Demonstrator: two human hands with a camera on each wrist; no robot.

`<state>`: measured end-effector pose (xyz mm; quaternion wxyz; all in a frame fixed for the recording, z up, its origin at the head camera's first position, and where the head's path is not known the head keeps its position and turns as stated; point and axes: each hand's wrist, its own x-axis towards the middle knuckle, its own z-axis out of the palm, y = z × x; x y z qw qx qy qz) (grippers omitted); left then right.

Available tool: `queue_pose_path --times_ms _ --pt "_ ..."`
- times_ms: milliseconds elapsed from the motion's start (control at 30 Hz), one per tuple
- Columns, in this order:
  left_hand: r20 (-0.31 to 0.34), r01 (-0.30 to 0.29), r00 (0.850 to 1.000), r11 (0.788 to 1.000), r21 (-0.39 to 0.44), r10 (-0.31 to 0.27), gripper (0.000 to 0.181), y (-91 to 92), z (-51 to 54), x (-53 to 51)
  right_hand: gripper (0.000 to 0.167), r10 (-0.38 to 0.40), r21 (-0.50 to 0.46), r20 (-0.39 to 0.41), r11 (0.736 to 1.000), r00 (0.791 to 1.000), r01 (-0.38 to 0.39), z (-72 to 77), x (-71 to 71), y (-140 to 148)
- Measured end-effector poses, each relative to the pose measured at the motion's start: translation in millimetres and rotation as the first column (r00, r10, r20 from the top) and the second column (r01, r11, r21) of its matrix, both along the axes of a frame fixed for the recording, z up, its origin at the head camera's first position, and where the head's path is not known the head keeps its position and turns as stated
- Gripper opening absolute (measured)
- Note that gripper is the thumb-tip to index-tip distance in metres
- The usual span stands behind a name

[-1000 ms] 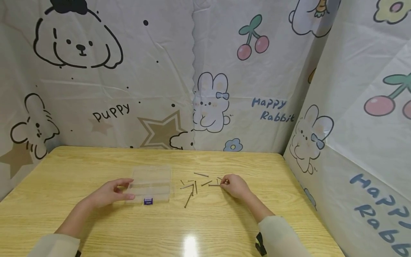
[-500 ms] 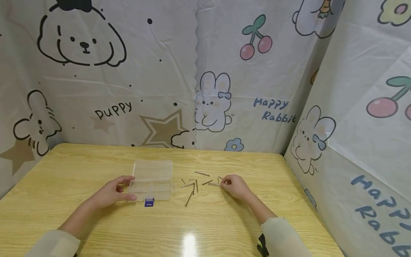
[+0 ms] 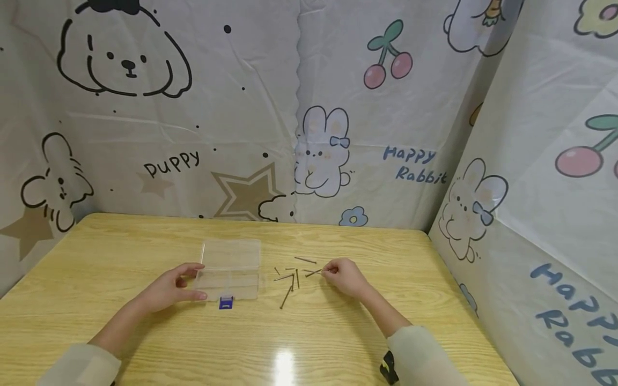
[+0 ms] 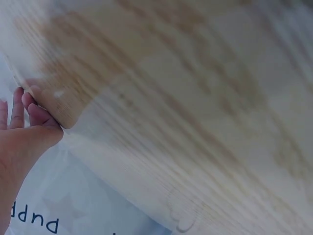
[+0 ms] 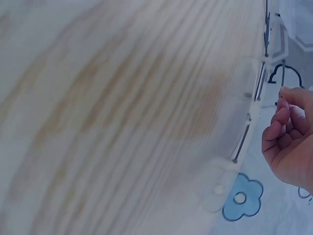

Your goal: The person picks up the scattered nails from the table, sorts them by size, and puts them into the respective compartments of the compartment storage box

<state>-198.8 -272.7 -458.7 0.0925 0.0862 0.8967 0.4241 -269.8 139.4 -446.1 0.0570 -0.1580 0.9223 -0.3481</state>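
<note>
A clear plastic box point(image 3: 229, 279) with a blue latch point(image 3: 226, 303) lies with its lid raised or laid back on the table. My left hand point(image 3: 166, 289) grips its left side, thumb at the front corner and fingers behind. Right of the box several metal nails point(image 3: 286, 296) are scattered. My right hand point(image 3: 345, 276) pinches a nail between thumb and fingertips, just right of the others. The right wrist view shows that nail point(image 5: 283, 73) sticking up from the fingers of the right hand point(image 5: 291, 132). In the left wrist view the left hand point(image 4: 29, 127) touches an edge, the box barely distinguishable.
The wooden table point(image 3: 232, 343) meets a patterned cloth point(image 3: 232, 107) at its back and right side. One nail point(image 3: 306, 260) lies at the back of the scattered group.
My right hand has picked up a nail and moved slightly left with it. The box's lid and latch have swung open, while my left hand keeps its grip at the left side.
</note>
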Motion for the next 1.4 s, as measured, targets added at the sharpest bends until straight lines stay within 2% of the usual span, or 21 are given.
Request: queue_pose_path --times_ms 200,567,933,1400 --pt "-0.013 0.009 1.000 1.000 0.001 -0.009 0.076 -0.8 -0.7 0.2 0.014 0.017 -0.025 0.032 1.000 0.999 -0.017 3.7 1.8 -15.3" --pt "-0.022 0.006 1.000 1.000 0.003 -0.006 0.074 -1.1 -2.4 1.0 0.015 0.068 -0.022 0.038 0.997 0.997 -0.068 8.7 4.0 -39.5" --pt "-0.015 -0.010 1.000 1.000 -0.010 0.010 0.075 -0.8 0.1 2.9 0.016 0.135 -0.030 0.007 0.990 0.991 -0.135 14.6 7.7 -67.7" --pt "-0.017 -0.006 1.000 1.000 -0.001 0.006 0.075 -0.6 -0.4 1.7 0.017 0.185 -0.062 0.055 0.981 0.981 -0.181 19.1 8.5 -101.2"
